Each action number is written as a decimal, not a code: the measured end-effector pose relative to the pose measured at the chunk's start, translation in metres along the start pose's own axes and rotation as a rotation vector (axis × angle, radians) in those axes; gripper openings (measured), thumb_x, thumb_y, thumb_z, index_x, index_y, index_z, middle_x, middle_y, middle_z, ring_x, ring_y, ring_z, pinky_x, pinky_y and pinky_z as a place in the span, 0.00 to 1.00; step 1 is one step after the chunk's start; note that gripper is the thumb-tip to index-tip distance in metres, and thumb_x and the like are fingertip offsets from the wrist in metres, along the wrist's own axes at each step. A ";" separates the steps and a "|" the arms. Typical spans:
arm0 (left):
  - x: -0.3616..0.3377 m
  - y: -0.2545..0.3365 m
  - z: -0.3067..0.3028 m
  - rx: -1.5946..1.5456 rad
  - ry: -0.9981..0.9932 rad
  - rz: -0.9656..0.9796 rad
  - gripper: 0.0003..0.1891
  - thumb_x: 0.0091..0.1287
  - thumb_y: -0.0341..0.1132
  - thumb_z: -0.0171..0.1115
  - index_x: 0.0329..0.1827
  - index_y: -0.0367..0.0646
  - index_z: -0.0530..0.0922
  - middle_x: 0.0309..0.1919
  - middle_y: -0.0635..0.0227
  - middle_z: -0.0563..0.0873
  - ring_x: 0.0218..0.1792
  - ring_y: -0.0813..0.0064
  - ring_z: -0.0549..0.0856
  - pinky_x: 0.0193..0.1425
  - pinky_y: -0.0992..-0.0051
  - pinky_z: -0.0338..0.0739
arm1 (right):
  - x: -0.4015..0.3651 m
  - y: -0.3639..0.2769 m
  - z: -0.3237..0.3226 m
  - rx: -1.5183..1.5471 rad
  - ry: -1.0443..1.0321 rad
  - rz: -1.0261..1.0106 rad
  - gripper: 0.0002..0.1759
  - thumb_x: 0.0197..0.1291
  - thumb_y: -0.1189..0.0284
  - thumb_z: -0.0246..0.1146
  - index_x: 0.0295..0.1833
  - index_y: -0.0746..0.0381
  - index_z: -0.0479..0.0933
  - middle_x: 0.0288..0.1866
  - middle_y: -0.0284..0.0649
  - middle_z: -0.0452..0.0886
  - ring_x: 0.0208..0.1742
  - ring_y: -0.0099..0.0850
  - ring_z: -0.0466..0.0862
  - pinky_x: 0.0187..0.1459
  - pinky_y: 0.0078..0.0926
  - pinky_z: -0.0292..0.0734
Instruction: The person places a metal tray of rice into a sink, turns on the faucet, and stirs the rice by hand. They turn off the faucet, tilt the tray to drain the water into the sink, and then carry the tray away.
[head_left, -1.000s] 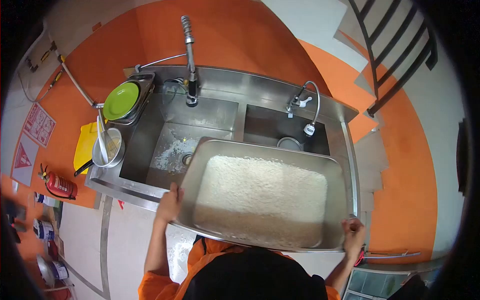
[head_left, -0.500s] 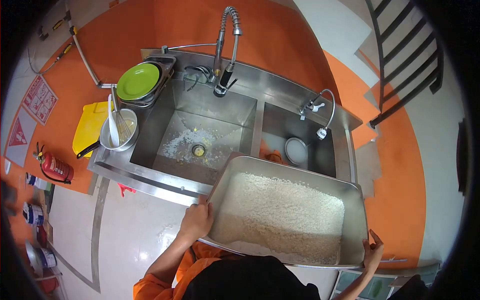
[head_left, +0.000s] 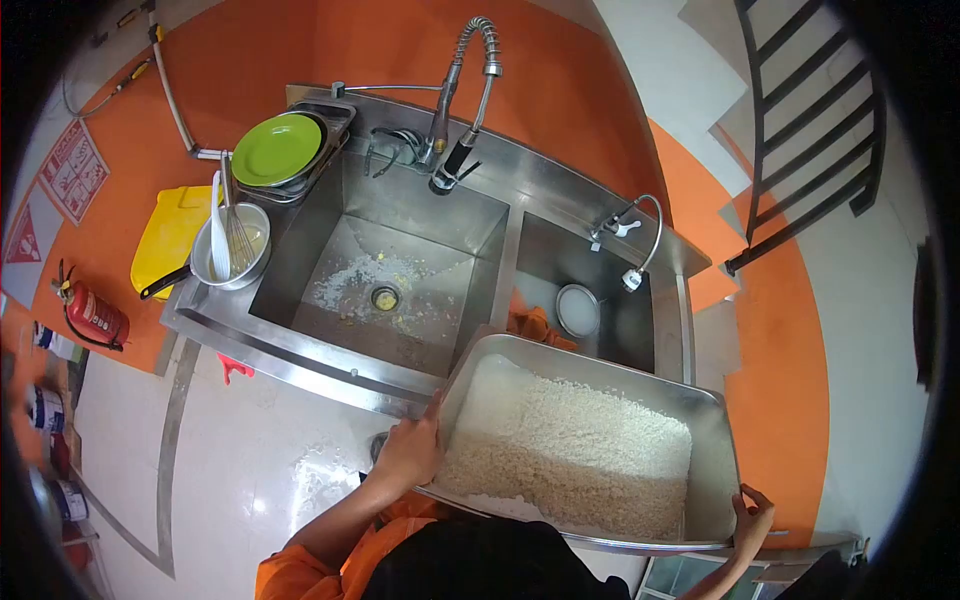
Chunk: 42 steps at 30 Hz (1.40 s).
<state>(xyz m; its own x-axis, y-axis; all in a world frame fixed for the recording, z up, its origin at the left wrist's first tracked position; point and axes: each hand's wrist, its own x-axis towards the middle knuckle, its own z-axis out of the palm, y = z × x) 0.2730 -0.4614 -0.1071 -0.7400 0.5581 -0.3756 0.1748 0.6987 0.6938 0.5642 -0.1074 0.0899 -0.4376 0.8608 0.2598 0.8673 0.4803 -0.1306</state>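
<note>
One steel tray [head_left: 712,462] filled the lower right of the frame, with a bed of white rice [head_left: 580,450] spread across its bottom. Two hands held it: the left hand [head_left: 410,452] had its fingers [head_left: 428,430] closed on the tray's left rim, and the right hand [head_left: 750,518] gripped the lower right corner with fingers curled over the edge.

Above it ran one steel bench [head_left: 300,375] with two basins. The left basin [head_left: 390,280] had loose grains scattered round its drain; the right basin [head_left: 590,290] held one round steel lid [head_left: 578,308] and one orange cloth [head_left: 530,325]. There were two taps, a spring faucet [head_left: 462,90] at top centre and a small gooseneck tap [head_left: 640,240] to its right. At upper left sat one green plate [head_left: 275,150], one saucepan [head_left: 230,255] holding one whisk [head_left: 238,235] and one white spoon [head_left: 218,235], one yellow board [head_left: 168,238] and, at the far left edge, one red fire extinguisher [head_left: 90,315].

A second earlier the tray had covered much of both basins; now it sat lower and further right, clear of the left basin, whose drain had come into full view, while both hands kept their grip on it
</note>
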 end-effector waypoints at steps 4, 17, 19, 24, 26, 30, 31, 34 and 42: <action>-0.005 -0.004 0.005 -0.048 -0.025 -0.050 0.29 0.66 0.33 0.45 0.71 0.40 0.52 0.38 0.31 0.78 0.44 0.33 0.77 0.53 0.47 0.70 | 0.020 0.001 -0.002 0.091 0.023 -0.067 0.15 0.49 0.75 0.68 0.44 0.65 0.82 0.34 0.39 0.83 0.23 0.23 0.70 0.30 0.22 0.68; -0.013 -0.005 0.005 -0.179 0.028 -0.115 0.28 0.65 0.32 0.45 0.69 0.38 0.56 0.39 0.30 0.77 0.44 0.33 0.77 0.53 0.50 0.71 | 0.058 -0.033 -0.017 0.012 0.045 -0.222 0.13 0.49 0.77 0.67 0.44 0.64 0.82 0.35 0.39 0.84 0.19 0.23 0.69 0.24 0.22 0.66; -0.011 -0.010 0.012 -0.155 0.050 -0.114 0.27 0.65 0.32 0.45 0.70 0.42 0.57 0.38 0.33 0.78 0.43 0.35 0.77 0.52 0.50 0.71 | 0.059 -0.035 -0.017 0.029 0.057 -0.252 0.13 0.49 0.77 0.67 0.44 0.65 0.82 0.35 0.40 0.84 0.19 0.23 0.69 0.24 0.23 0.66; -0.014 -0.009 0.009 -0.139 0.085 -0.129 0.27 0.65 0.32 0.46 0.70 0.45 0.58 0.36 0.37 0.80 0.42 0.38 0.78 0.50 0.51 0.72 | 0.056 -0.060 -0.029 0.016 0.017 -0.226 0.14 0.50 0.77 0.66 0.45 0.65 0.82 0.35 0.39 0.84 0.20 0.23 0.69 0.24 0.23 0.66; -0.013 -0.012 0.011 -0.146 0.088 -0.103 0.27 0.65 0.32 0.45 0.70 0.46 0.58 0.36 0.37 0.80 0.42 0.38 0.78 0.49 0.50 0.73 | 0.062 -0.050 -0.026 0.023 0.042 -0.265 0.13 0.50 0.77 0.66 0.44 0.65 0.82 0.35 0.39 0.84 0.20 0.23 0.69 0.24 0.23 0.66; -0.015 -0.012 0.011 -0.129 0.109 -0.084 0.27 0.66 0.32 0.45 0.70 0.45 0.58 0.36 0.38 0.80 0.42 0.38 0.78 0.49 0.50 0.73 | 0.059 -0.064 -0.032 -0.018 0.017 -0.203 0.12 0.51 0.76 0.66 0.43 0.64 0.82 0.35 0.38 0.83 0.22 0.23 0.69 0.25 0.22 0.66; -0.014 -0.014 0.014 -0.118 0.105 -0.091 0.26 0.66 0.33 0.45 0.69 0.44 0.58 0.36 0.39 0.80 0.42 0.39 0.79 0.49 0.51 0.73 | 0.059 -0.062 -0.031 -0.019 0.018 -0.203 0.12 0.51 0.76 0.66 0.43 0.64 0.82 0.35 0.38 0.83 0.22 0.23 0.69 0.25 0.22 0.66; -0.012 -0.014 0.011 -0.122 0.092 -0.099 0.26 0.66 0.33 0.45 0.69 0.44 0.59 0.36 0.39 0.80 0.42 0.40 0.79 0.50 0.51 0.72 | 0.061 -0.058 -0.030 -0.010 0.075 -0.299 0.11 0.52 0.75 0.66 0.43 0.64 0.82 0.37 0.37 0.83 0.23 0.22 0.70 0.27 0.22 0.66; -0.011 -0.017 0.010 -0.158 0.110 -0.079 0.25 0.67 0.34 0.44 0.68 0.44 0.60 0.35 0.38 0.80 0.42 0.40 0.79 0.50 0.51 0.72 | 0.060 -0.066 -0.034 -0.022 0.066 -0.305 0.11 0.54 0.74 0.65 0.43 0.65 0.82 0.36 0.40 0.84 0.24 0.24 0.71 0.27 0.23 0.67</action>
<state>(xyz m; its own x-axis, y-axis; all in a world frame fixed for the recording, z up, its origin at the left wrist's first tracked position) 0.2851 -0.4749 -0.1212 -0.8152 0.4462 -0.3691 0.0159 0.6544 0.7560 0.4882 -0.0929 0.1464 -0.6630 0.6642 0.3454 0.7034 0.7106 -0.0165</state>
